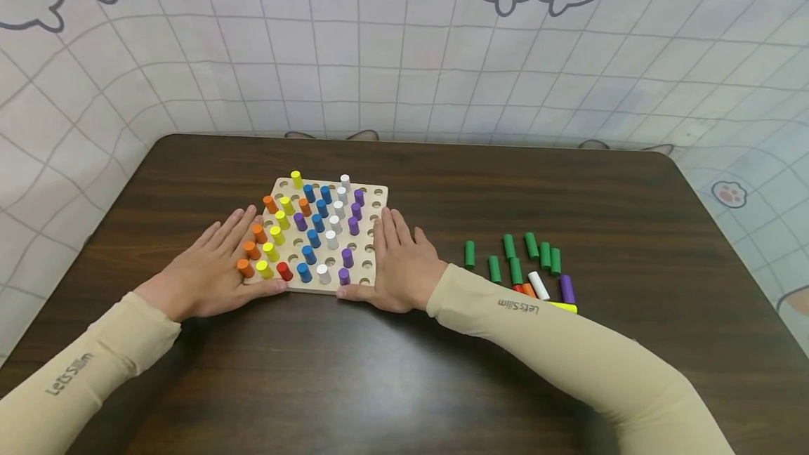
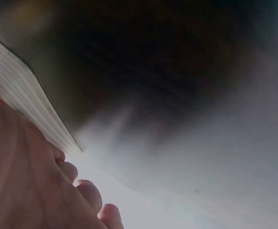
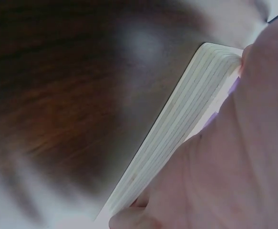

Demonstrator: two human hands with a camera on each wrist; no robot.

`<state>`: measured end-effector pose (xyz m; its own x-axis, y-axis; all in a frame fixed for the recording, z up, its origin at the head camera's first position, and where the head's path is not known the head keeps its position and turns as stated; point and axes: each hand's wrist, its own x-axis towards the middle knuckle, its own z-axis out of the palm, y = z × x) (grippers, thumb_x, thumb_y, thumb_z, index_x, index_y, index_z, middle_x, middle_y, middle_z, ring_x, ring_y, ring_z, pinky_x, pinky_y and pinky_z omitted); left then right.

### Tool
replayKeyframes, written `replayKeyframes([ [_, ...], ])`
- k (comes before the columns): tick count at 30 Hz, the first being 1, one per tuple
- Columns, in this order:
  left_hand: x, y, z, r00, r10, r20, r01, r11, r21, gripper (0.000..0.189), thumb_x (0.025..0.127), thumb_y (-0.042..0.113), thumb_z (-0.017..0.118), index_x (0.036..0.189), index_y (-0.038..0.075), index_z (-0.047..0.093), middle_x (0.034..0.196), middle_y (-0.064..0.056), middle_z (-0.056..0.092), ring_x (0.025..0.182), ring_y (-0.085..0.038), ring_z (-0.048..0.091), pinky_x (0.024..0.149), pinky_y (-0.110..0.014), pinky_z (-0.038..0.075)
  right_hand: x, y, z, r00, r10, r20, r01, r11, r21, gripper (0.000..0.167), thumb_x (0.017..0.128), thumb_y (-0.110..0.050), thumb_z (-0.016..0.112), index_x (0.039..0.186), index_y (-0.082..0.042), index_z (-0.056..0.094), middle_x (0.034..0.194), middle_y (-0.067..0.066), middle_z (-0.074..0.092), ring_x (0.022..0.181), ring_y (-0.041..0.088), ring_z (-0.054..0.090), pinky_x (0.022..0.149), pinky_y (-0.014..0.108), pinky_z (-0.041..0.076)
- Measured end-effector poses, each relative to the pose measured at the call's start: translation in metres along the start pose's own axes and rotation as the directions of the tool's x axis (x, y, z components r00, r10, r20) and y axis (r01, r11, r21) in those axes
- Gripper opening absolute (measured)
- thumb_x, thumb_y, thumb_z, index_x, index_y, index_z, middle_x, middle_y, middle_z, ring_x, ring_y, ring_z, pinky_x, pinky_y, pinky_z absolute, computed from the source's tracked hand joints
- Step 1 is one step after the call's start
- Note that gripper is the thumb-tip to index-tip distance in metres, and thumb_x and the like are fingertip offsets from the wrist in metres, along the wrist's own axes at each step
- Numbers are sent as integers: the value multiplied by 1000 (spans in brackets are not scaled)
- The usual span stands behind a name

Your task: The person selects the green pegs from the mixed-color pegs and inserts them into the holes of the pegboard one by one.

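Head: pegboard [image 1: 333, 284] placed left on table [image 1: 284, 371], flanked by left hand [image 1: 211, 276] and right hand [image 1: 404, 265]; fingers straight, thumbs splayed to near edge. Loose pegs [image 1: 515, 272] scattered right.
Left wrist: pegboard side seen against hand.
Right wrist: likewise.

Light in the head view was bright, soft and even. Wall [image 1: 392, 34] showed pale, its printed lines bowed at the left; table [image 1: 392, 399] was dark, with a hazy patch of glare low in the middle and a faint shadow beside the left sleeve [image 1: 82, 378]. Pegs [image 1: 318, 222] looked fairly crisp. Wrist views were poorer: table smeared out of focus, pale glare across the lower parts. Board [image 3: 177, 129] edge gave clear detail; left hand [image 2: 29, 181] and right hand [image 3: 229, 167] sat in dull shade.
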<state>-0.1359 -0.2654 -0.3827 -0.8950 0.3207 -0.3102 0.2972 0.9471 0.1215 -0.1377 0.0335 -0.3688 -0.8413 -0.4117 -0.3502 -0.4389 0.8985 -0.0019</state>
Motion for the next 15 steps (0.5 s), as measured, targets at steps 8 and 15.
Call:
replayKeyframes([
  [8, -5, 13, 3, 1000, 5, -23, -6, 1000, 0, 124, 88, 85, 47, 164, -3, 3, 175, -23, 1, 161, -47, 5, 130, -67, 5, -9, 7, 3, 1000, -12, -4, 12, 1000, -1, 119, 89, -90, 31, 166, -3, 7, 176, 17, 3, 166, 32, 7, 132, 51, 26],
  [15, -7, 22, 5, 1000, 29, -10, -29, 999, -30, 124, 88, 84, 49, 164, -3, 4, 175, -23, 1, 162, -46, 5, 130, -66, 8, -20, 13, 9, 1000, -27, -13, 27, 1000, 2, 119, 89, -90, 30, 165, 0, 8, 175, 20, 4, 165, 35, 9, 132, 51, 25],
])
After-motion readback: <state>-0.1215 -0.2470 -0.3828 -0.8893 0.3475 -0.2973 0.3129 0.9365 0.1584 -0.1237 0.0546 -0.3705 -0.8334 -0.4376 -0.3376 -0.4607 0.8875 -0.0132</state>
